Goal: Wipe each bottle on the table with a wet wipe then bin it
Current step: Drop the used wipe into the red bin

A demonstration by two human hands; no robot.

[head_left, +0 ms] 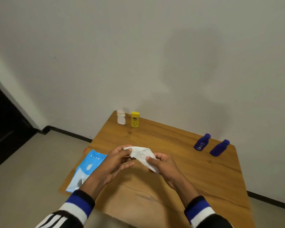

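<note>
1. Pinching the wet wipe (142,155) above the desk (179,170), left hand (117,162) and right hand (163,163) each close a grip on one end.
2. Pulling unevenly could tear it.
3. Bottles stand apart: white bottle (121,117), yellow bottle (135,119), two blue bottles (201,142); reaching could topple one.

The words on the yellow bottle (135,119) are too small to read, the left hand (115,162) hides part of the blue wipes pack (87,168), and the worktop (204,178) runs off the bottom edge.
</note>
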